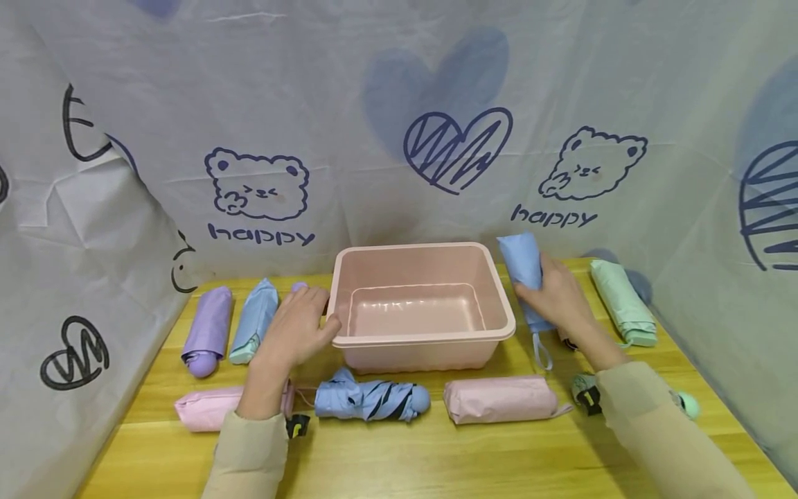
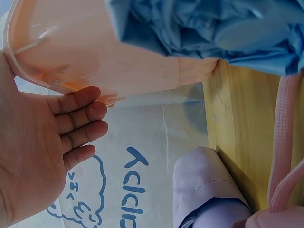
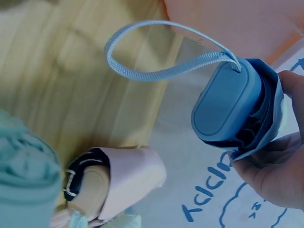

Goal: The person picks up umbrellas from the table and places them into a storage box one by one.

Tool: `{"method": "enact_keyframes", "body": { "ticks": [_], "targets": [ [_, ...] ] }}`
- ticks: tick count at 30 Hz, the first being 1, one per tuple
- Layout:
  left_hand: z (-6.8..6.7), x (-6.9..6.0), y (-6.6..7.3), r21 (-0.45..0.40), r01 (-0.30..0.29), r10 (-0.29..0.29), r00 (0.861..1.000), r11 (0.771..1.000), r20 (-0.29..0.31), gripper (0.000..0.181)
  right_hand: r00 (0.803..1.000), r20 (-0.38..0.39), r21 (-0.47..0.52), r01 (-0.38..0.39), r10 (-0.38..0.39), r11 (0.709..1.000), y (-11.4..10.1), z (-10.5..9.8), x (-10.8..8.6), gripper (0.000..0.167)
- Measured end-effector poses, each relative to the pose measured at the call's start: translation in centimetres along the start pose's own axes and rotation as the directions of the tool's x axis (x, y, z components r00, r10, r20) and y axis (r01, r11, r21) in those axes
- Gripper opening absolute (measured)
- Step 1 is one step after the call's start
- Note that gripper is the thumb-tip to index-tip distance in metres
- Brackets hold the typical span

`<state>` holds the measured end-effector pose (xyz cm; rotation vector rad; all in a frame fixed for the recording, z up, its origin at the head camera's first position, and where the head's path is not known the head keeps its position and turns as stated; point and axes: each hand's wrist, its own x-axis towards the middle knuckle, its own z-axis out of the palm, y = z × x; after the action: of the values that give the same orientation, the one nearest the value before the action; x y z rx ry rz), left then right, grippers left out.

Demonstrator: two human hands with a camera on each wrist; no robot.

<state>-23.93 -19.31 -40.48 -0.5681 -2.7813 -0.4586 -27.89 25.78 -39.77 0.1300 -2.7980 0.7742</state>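
Note:
My right hand (image 1: pixel 557 294) grips a folded blue umbrella (image 1: pixel 522 260) beside the right wall of a pink plastic bin (image 1: pixel 414 355). In the right wrist view its oval blue handle end (image 3: pixel 223 102) faces the camera, with a wrist strap (image 3: pixel 156 73) looping off. At the bin's left rim rests my left hand (image 1: pixel 296 329), thumb at the edge. The left wrist view shows its fingers (image 2: pixel 83 116) nearly straight along the outside. Nothing lies inside the bin. Partly hidden behind the left hand is a purple umbrella (image 2: pixel 202 180).
Left of the bin lie a purple umbrella (image 1: pixel 208 326) and a light blue one (image 1: pixel 255 319). In front are pink (image 1: pixel 208 409), blue (image 1: pixel 368 400) and dusty pink (image 1: pixel 501 400) umbrellas. At right lie mint (image 1: pixel 623 301) and green (image 1: pixel 586 388) ones. Printed cloth (image 1: pixel 374 222) hangs behind.

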Motion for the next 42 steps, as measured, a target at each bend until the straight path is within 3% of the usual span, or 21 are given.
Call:
{"method": "enact_keyframes", "body": {
  "ticks": [5,17,24,30,34,42],
  "targets": [
    [0.1,-0.2,-0.1,0.006,0.000,0.000,1.000,1.000,-0.006,0.029,1.000,-0.003,-0.002,0.023,-0.023,1.000,-0.8,-0.8,0.3,0.080],
    [0.3,-0.5,-0.4,0.002,0.006,-0.006,1.000,1.000,-0.017,0.029,0.967,-0.059,-0.092,0.242,-0.248,0.966,-3.2,-2.4,1.3,0.088],
    [0.2,-0.4,-0.6,0.009,-0.003,0.003,1.000,1.000,-0.026,0.029,0.944,0.003,-0.165,0.325,-0.329,0.931,-5.8,-3.2,2.2,0.090],
    [0.0,-0.3,-0.5,0.008,0.001,0.000,1.000,1.000,-0.027,0.032,0.921,0.128,-0.215,0.388,-0.368,0.896,-7.9,-3.6,3.1,0.089],
    [0.1,-0.3,-0.3,0.011,0.000,0.000,1.000,1.000,-0.023,0.032,0.894,0.192,-0.229,0.441,-0.404,0.868,-8.9,-3.4,3.8,0.090],
    [0.2,-0.1,-0.1,0.018,-0.003,0.003,1.000,1.000,-0.024,0.031,0.814,0.257,-0.201,0.573,-0.522,0.795,-11.5,-2.5,5.0,0.087]
  ]
}}
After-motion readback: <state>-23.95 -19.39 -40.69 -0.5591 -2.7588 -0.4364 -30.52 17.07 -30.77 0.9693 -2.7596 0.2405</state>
